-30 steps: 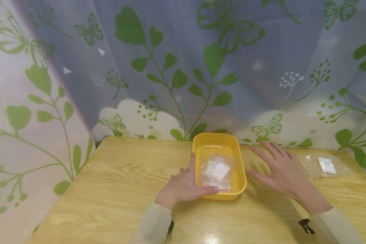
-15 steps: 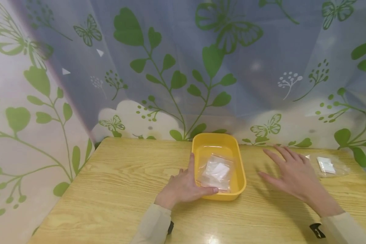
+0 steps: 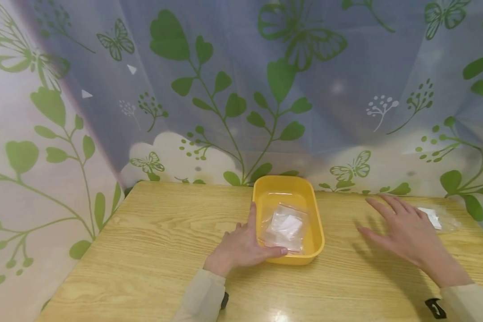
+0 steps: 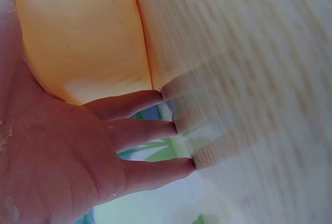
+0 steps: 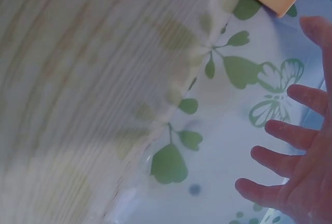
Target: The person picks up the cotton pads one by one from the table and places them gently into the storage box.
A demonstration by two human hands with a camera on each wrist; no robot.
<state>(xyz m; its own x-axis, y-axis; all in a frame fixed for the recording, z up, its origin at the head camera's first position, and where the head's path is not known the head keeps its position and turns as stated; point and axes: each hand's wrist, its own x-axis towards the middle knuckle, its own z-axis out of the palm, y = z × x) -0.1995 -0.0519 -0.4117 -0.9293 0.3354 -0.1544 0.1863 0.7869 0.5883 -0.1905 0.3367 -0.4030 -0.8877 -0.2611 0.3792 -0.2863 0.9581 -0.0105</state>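
Note:
A yellow plastic bin (image 3: 319,223) stands against the curtain in the head view. Small clear zip bags (image 3: 286,228) with something white lie in it. My left hand (image 3: 241,246) rests at its near left corner, the thumb lying over the front rim and the index finger along the left side. In the left wrist view, three straight fingers (image 4: 150,129) touch the table beside the bin's wall (image 4: 85,32). Over the table to the right, my right hand (image 3: 410,235) is spread and holds nothing. It partly covers a clear bag (image 3: 448,221) with a white piece inside.
The wood-grain table (image 3: 165,237) runs back to a curtain (image 3: 225,89) printed with leaves and butterflies. Another leafy curtain (image 3: 20,201) hangs along the left edge.
My right hand has moved rightward, away from the bin and over part of the bag at the right. My left hand stays at the bin.

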